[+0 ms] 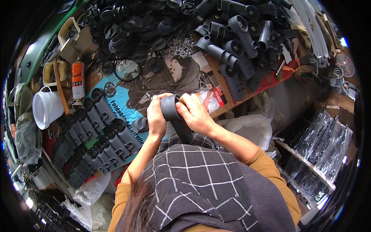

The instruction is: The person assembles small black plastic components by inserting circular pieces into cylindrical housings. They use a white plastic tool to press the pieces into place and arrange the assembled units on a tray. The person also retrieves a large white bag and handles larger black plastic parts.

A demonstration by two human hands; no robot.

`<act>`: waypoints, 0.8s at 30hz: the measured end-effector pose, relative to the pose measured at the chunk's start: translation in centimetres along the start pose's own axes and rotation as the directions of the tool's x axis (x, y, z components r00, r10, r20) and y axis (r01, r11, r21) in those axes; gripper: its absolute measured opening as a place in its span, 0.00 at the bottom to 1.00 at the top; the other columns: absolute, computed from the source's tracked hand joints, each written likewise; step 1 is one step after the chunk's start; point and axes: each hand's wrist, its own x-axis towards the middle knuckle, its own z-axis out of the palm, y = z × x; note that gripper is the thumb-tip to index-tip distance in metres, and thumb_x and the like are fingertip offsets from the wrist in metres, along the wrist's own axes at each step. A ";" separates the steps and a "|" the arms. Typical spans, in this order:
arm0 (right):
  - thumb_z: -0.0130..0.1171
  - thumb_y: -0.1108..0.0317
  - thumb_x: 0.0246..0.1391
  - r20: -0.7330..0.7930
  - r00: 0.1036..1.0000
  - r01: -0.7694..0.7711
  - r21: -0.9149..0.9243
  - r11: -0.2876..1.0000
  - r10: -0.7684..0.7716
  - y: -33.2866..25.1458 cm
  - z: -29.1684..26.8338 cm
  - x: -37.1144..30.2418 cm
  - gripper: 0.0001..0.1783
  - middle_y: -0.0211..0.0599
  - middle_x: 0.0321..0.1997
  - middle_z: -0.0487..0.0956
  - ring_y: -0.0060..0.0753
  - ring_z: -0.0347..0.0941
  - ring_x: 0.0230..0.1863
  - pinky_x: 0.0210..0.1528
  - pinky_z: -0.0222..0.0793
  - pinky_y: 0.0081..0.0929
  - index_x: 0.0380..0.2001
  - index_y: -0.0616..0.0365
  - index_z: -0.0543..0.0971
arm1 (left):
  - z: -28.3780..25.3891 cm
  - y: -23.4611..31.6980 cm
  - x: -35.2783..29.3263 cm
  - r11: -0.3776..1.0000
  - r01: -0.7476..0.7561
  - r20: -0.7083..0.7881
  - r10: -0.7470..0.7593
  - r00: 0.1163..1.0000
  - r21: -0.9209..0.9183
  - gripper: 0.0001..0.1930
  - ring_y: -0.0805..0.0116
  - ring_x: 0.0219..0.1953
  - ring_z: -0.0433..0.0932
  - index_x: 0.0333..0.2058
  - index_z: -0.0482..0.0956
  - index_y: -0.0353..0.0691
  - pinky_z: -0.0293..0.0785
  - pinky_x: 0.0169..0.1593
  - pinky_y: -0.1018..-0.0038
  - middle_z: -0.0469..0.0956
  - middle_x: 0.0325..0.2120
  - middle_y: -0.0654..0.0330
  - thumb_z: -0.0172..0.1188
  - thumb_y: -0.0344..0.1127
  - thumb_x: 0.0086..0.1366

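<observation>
1. The cluttered desk (223, 110) spreads wide before the worker.
2. Across its far side sprawls a heap of black plastic fittings (217, 29).
3. Tubular fittings (105, 106) lie in rows, left.
4. Over the near edge: one ring-headed tube fitting (172, 114).
5. Left hand (156, 117) and right hand (196, 115) pinch its ring from either side.

Passage exists near frame centre, over the printed sheet (154, 82). Obstructions: black tube fittings (245, 35), upper right; spray can (78, 80), left.

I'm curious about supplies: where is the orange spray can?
In the head view, the orange spray can stands at left, beside the wooden handle, right of the white bucket.
</observation>
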 end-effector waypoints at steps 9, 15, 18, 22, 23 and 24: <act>0.66 0.43 0.45 -0.019 0.992 -0.124 -0.037 0.992 0.123 0.7 0.4 -2.7 0.49 0.52 0.52 0.69 0.48 0.67 0.54 0.57 0.62 0.39 0.61 0.61 0.58 | 1.0 -1.2 1.8 0.813 0.243 0.035 -0.266 0.963 -0.529 0.27 0.69 0.37 0.77 0.39 0.77 0.37 0.71 0.46 0.72 0.80 0.33 0.59 0.35 0.54 0.72; 0.66 0.59 0.40 -0.013 0.981 -0.192 -0.024 0.981 0.192 3.7 0.8 -4.5 0.51 0.62 0.58 0.66 0.60 0.67 0.56 0.58 0.64 0.42 0.65 0.64 0.52 | 1.8 -3.7 4.8 0.646 0.619 0.176 -0.615 0.769 -0.448 0.22 0.69 0.36 0.76 0.40 0.76 0.42 0.71 0.46 0.68 0.78 0.36 0.61 0.47 0.56 0.66; 0.65 0.57 0.42 -0.263 0.929 -0.349 -0.380 0.857 0.261 7.5 -0.4 -3.2 0.51 0.61 0.54 0.68 0.59 0.66 0.55 0.58 0.61 0.42 0.64 0.69 0.52 | 1.7 -4.6 5.2 0.855 0.515 0.103 -0.508 0.855 -0.060 0.38 0.60 0.53 0.68 0.58 0.61 0.42 0.67 0.54 0.59 0.63 0.55 0.53 0.40 0.70 0.64; 0.64 0.48 0.45 -0.346 0.925 -0.332 -0.532 0.779 0.159 10.0 -3.3 -1.6 0.51 0.58 0.57 0.63 0.56 0.57 0.59 0.63 0.52 0.44 0.64 0.67 0.53 | 0.5 -5.1 4.6 0.894 0.436 0.039 -0.442 0.896 0.101 0.31 0.62 0.57 0.64 0.57 0.66 0.44 0.64 0.54 0.66 0.66 0.53 0.55 0.41 0.63 0.68; 0.63 0.46 0.45 -0.375 0.926 -0.281 -0.633 0.722 0.032 10.0 -4.1 -1.0 0.52 0.58 0.58 0.62 0.57 0.54 0.60 0.64 0.49 0.46 0.64 0.67 0.53 | 0.3 -5.2 4.3 0.901 0.407 0.009 -0.413 0.911 0.152 0.29 0.64 0.56 0.65 0.55 0.67 0.44 0.64 0.53 0.67 0.67 0.52 0.57 0.42 0.61 0.68; 0.62 0.47 0.46 -0.393 0.885 -0.131 -0.722 0.680 -0.247 10.0 -5.8 0.3 0.49 0.55 0.60 0.60 0.58 0.52 0.61 0.64 0.47 0.49 0.64 0.63 0.55 | 0.1 -5.3 4.0 0.911 0.382 -0.013 -0.385 0.923 0.151 0.25 0.68 0.53 0.66 0.52 0.69 0.44 0.65 0.51 0.69 0.68 0.50 0.60 0.44 0.58 0.69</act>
